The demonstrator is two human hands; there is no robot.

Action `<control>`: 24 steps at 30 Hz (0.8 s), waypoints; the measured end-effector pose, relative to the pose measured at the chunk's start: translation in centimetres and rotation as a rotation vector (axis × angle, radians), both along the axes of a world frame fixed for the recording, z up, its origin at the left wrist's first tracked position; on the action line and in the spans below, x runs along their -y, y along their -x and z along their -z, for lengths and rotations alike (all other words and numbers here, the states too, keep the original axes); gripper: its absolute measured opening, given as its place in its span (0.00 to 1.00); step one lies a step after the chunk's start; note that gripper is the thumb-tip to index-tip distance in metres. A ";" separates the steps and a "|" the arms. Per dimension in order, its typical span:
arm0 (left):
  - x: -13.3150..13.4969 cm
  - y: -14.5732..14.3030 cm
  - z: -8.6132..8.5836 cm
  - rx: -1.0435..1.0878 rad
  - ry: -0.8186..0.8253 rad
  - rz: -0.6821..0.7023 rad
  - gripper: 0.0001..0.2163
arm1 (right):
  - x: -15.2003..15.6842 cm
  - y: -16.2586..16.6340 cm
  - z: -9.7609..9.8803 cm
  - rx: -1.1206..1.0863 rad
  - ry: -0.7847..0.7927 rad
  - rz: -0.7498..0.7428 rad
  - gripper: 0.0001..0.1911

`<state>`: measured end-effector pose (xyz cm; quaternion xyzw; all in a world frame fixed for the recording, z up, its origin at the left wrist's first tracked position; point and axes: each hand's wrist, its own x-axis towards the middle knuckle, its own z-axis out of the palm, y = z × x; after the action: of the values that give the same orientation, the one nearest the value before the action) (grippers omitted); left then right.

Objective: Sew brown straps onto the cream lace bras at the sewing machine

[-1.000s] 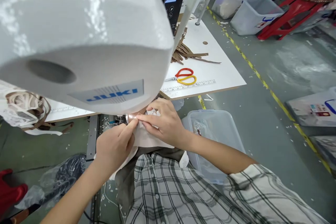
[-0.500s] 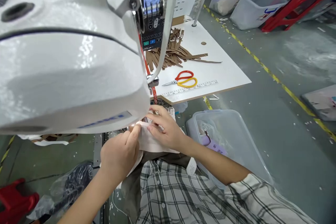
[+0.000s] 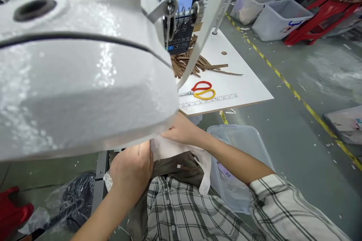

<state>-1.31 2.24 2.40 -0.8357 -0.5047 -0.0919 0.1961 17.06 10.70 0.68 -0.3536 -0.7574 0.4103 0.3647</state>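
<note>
A pale pink fabric piece (image 3: 166, 148) lies across my lap and runs up under the white sewing machine head (image 3: 93, 86). At its left edge is my left hand (image 3: 131, 163), closed on the cloth, its fingertips hidden beneath the machine head. My right hand (image 3: 182, 130) is curled on the fabric's upper right side; the machine covers most of its fingers. A strip of the cloth (image 3: 206, 173) hangs down beneath my right forearm. The needle area is out of sight behind the machine head.
Scissors (image 3: 204, 91) with red and yellow handles lie by a clear ruler (image 3: 215, 99) on the white tabletop (image 3: 246, 86). Brown strips (image 3: 203, 64) are heaped behind. A clear plastic bin (image 3: 240, 135) stands right of my lap; a control panel (image 3: 181, 37) rises behind the machine.
The view has shifted, so the machine head covers more. My right hand has gone further under it, its fingers less spread. More of the fabric now hangs to the right.
</note>
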 end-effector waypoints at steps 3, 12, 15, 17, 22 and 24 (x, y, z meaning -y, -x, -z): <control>0.0 0.1 0.1 0.006 0.007 -0.004 0.12 | -0.3 0.0 0.1 0.003 -0.027 -0.010 0.16; -0.1 0.2 0.2 0.017 0.018 -0.010 0.11 | -0.4 -0.4 0.1 0.001 0.012 -0.061 0.19; -0.2 0.2 0.1 0.011 0.027 -0.008 0.10 | -0.5 -0.4 0.1 -0.005 0.023 -0.060 0.19; -0.2 0.2 0.0 0.010 0.026 -0.003 0.10 | -0.5 -0.4 0.1 -0.005 0.014 -0.060 0.19; -0.2 0.1 -0.1 0.034 0.004 0.027 0.09 | -0.5 -0.4 0.2 0.015 -0.005 -0.044 0.18; -0.2 -0.1 -0.1 0.041 0.001 0.022 0.09 | -0.5 -0.5 0.1 0.019 -0.001 -0.050 0.17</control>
<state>-1.25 2.44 2.52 -0.8391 -0.4995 -0.1108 0.1845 17.59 11.18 0.58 -0.3384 -0.7697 0.4153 0.3473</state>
